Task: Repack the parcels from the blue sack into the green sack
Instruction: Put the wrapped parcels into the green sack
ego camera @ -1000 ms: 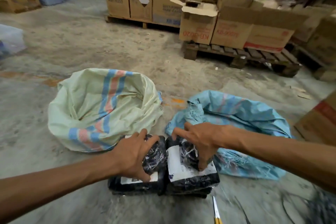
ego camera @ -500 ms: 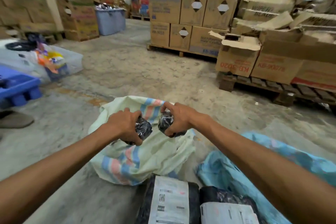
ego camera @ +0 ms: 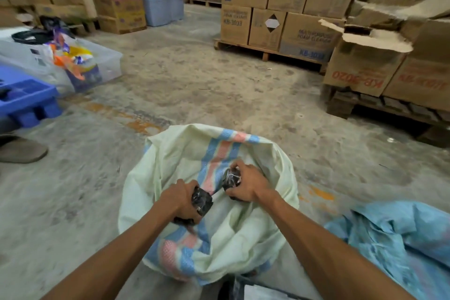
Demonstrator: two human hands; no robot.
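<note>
The pale green sack (ego camera: 265, 221) with blue and pink stripes lies open on the floor in front of me. Over its mouth, my left hand (ego camera: 179, 200) grips a small black wrapped parcel (ego camera: 201, 201). My right hand (ego camera: 248, 184) holds a second black parcel (ego camera: 230, 179) a little farther in. The blue sack (ego camera: 401, 248) lies crumpled at the lower right. At the bottom edge a black parcel with a white label (ego camera: 255, 292) peeks into view.
Cardboard boxes on wooden pallets (ego camera: 267, 52) stand at the back and right. A blue plastic pallet (ego camera: 26, 100) and a clear tub (ego camera: 102, 61) with bags sit at the left. A sandal (ego camera: 20, 150) lies on the concrete floor at far left.
Both hands lifted small black parcels off the stack near me and carried them forward over the green sack's mouth. My view rose from the floor toward the warehouse.
</note>
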